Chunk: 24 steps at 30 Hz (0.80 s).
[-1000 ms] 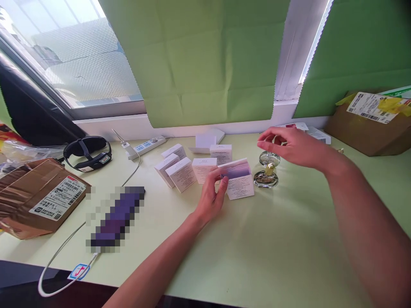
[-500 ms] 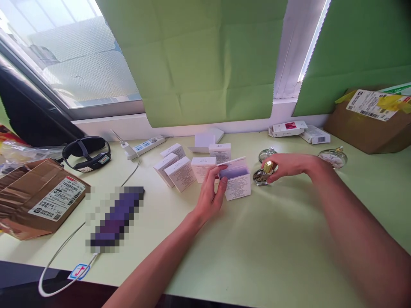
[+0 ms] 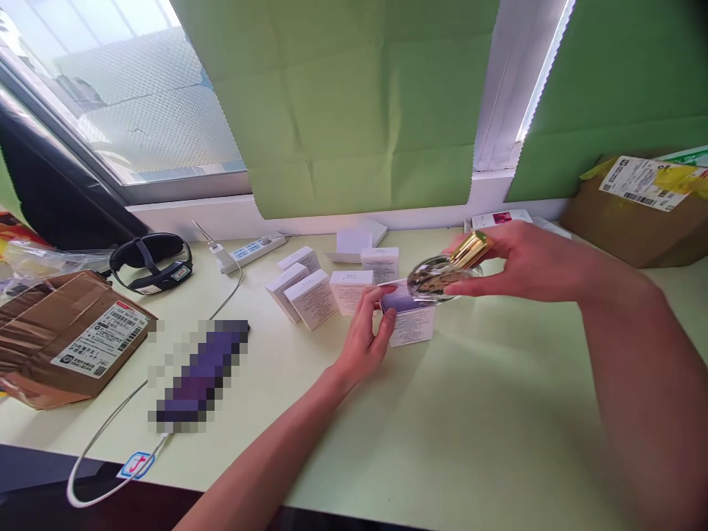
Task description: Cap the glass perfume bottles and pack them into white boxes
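My left hand (image 3: pixel 365 332) grips the left side of a white carton (image 3: pixel 413 330), whose top is open and shows a lilac inside. In my right hand (image 3: pixel 501 258) is a round glass perfume bottle (image 3: pixel 428 280) with a gold cap (image 3: pixel 470 248). The bottle is tilted, its base toward the left and its cap toward the upper right. It hangs over the carton's opening and hides part of it. Closed white cartons (image 3: pixel 310 299) stand just left of the held one, with another carton (image 3: pixel 380 264) behind it.
At the back lies an open white box (image 3: pixel 354 242). A small printed box (image 3: pixel 501 219) is partly behind my right hand. Brown parcels stand at the left (image 3: pixel 71 339) and right (image 3: pixel 636 221). A power strip (image 3: pixel 257 251), black headset (image 3: pixel 152 264) and pixelated phone (image 3: pixel 202 376) with a white cable are at left.
My right hand has lifted the perfume bottle off the table and moved it up and left, over the carton, tilting it. My left hand stays on the carton.
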Tool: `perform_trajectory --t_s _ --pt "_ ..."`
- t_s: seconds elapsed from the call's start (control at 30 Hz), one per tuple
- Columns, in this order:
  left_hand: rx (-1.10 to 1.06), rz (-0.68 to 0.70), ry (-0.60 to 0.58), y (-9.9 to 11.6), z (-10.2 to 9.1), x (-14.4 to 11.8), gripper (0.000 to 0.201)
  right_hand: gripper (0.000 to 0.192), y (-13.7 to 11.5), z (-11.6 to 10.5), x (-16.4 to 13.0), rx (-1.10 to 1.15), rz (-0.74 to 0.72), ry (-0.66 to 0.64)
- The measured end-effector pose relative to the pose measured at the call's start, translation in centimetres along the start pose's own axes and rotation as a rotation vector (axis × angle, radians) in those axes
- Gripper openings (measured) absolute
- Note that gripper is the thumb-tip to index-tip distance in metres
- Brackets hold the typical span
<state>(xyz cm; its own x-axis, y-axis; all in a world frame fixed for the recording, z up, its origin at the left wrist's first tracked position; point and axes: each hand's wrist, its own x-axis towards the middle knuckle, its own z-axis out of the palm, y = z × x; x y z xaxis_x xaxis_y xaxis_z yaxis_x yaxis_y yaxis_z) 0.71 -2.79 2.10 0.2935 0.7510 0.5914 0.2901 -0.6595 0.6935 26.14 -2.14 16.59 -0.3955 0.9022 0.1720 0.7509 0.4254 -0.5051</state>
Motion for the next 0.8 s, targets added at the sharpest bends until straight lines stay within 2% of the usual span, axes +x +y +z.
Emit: perform_trajectory --t_s 0.1,0.23,0.5,0.7,0.8 --pt "-0.021 0.004 -0.001 -0.2 0.1 -0.1 0.03 0.042 -1.6 1.4 0.6 -0.014 -0.094 -0.066" --pt "-0.04 0.016 0.002 -0.4 0.2 -0.1 0.034 0.032 -1.9 2.7 1.2 -0.072 -0.17 -0.086" --pt "-0.027 0.047 -0.011 -0.3 0.2 0.1 0.038 0.025 -1.9 3.5 1.4 -0.074 -0.128 -0.12" --pt "-0.046 0.058 0.012 -0.5 0.5 0.2 0.033 0.019 -2.3 3.8 1.5 -0.051 -0.162 -0.172" --pt "-0.063 0.047 0.013 -0.6 0.6 0.1 0.037 0.024 -2.3 3.8 1.6 -0.098 -0.128 -0.172"
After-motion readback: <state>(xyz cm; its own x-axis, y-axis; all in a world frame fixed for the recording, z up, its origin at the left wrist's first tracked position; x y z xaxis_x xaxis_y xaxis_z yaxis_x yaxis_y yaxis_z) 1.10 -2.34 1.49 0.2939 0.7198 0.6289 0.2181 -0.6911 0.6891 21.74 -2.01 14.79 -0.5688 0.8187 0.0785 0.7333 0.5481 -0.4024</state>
